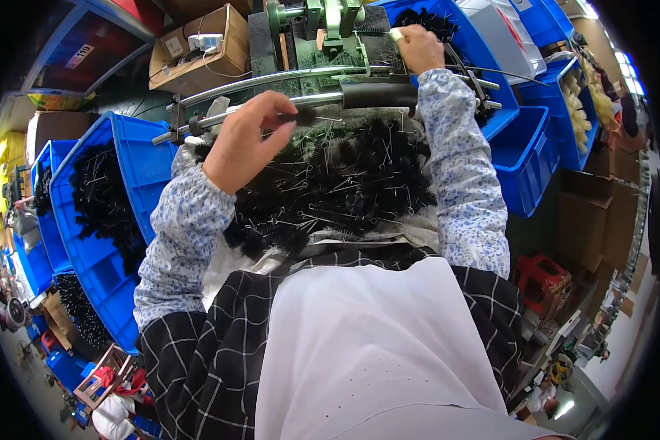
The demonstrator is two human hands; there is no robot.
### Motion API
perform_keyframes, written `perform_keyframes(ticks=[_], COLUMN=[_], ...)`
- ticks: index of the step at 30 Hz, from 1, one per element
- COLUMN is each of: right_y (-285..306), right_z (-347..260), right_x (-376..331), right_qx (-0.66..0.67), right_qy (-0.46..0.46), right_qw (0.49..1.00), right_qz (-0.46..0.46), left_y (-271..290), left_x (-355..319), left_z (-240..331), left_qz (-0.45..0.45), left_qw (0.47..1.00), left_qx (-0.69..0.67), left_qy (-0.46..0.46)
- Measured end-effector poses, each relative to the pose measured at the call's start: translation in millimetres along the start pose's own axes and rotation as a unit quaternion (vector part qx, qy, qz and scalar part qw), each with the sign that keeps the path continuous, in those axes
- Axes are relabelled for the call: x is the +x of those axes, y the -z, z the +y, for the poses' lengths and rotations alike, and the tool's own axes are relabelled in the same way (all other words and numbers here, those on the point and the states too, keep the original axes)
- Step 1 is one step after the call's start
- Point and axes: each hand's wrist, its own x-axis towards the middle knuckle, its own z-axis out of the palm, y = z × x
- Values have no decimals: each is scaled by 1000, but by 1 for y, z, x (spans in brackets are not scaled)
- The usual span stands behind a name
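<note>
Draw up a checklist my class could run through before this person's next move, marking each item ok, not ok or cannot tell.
1. Left hand at a single black brush: ok, its fingertips are beside it.
2. Firm grip on that brush: cannot tell, pinched or just released.
3. Right hand beside the machine: ok.
4. Machine stopped: cannot tell from one still.
5. Brush pile in neat order: not ok, wire stems point every way.
6. Forearms covered: ok, floral sleeves on both.

1 cardboard box (235,34) holding white corded device (207,42).
</note>
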Motion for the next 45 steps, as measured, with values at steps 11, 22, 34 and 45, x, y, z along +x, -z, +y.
perform_keyframes(ticks=[11,22,34,45], right_y=[73,35,-4,-5], right_z=[-13,-59,-47,-46], right_x=[-17,-41,-16,-16], right_qx=[-98,-43,-90,-81], right_qy=[86,113,86,88], right_qw=[982,988,990,990], right_qz=[139,93,60,75], left_y=[-40,-62,-103,-69], left_x=[37,33,29,16], left_z=[-1,-39,-67,-39], left_qz=[26,-34,-253,-179], left_qw=[998,989,933,939], left_qx=[-43,145,243,288], left_qy=[-41,-16,82,50])
